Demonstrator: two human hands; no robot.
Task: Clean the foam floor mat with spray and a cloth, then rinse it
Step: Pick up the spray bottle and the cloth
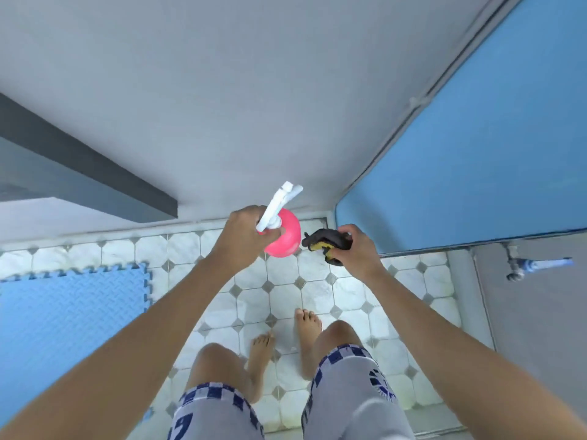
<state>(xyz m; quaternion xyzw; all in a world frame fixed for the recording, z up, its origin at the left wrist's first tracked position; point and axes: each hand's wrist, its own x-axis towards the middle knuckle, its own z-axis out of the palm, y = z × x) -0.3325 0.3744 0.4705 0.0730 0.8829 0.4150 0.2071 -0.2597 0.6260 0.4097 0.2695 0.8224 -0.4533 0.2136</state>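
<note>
1. The foam floor mat (70, 319) lies flat on the tiled floor (317, 293) at our lower left, well apart from both hands. We judge that nothing has landed on it yet. The main risk is spraying from here, because the mist would miss it.
2. Our left hand (244, 233) grasps the pink spray bottle (284, 236) around its neck. The white nozzle points up and away toward the grey wall (286, 90), not at the mat. A squeeze now would wet the wall. We cannot tell whether a finger sits on the trigger.
3. Our right hand (355, 252) clutches the dark cloth (324, 241) in a bunch, just beside the bottle. Wadded like this, it would wipe in streaks unless we spread it, and a loose end could slip out.
4. Our bare feet (306, 338) stand on smooth tile. Spray or rinse water on it could make us slide as we turn toward the mat.
5. The tap (521, 265) juts from the wall at the far right, across the floor from the mat. Carrying a dripping mat there could trail water across the floor.
</note>
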